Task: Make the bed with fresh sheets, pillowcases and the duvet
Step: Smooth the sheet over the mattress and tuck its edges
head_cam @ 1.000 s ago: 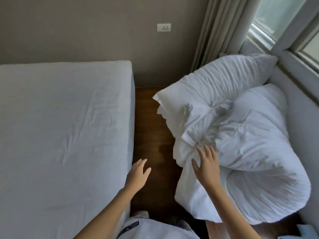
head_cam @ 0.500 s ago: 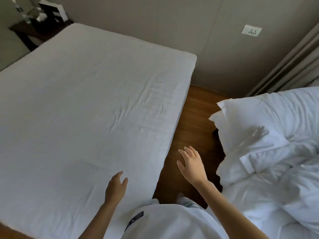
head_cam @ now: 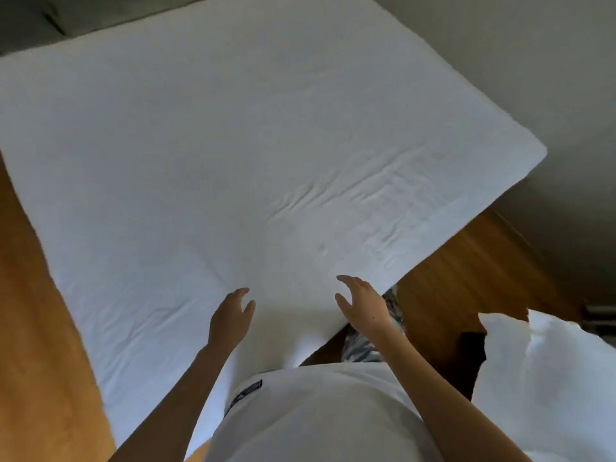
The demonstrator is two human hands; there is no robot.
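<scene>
While wooden floor [head_cam: 466, 278] borders it, the white-sheeted bed [head_cam: 233, 145] fills the frame; left hand [head_cam: 230, 320] and right hand [head_cam: 361, 303] hover loosely spread, empty. Pillows [head_cam: 546, 378] lie at four o'clock. No writing is legible.

White sheet [head_cam: 233, 145] on bed, plain; wooden floor [head_cam: 466, 278] right of bed warm brown; white pillows [head_cam: 540, 378] beyond floor; wall [head_cam: 550, 78] behind bed grey-beige; person's shirt [head_cam: 316, 418] white.
</scene>
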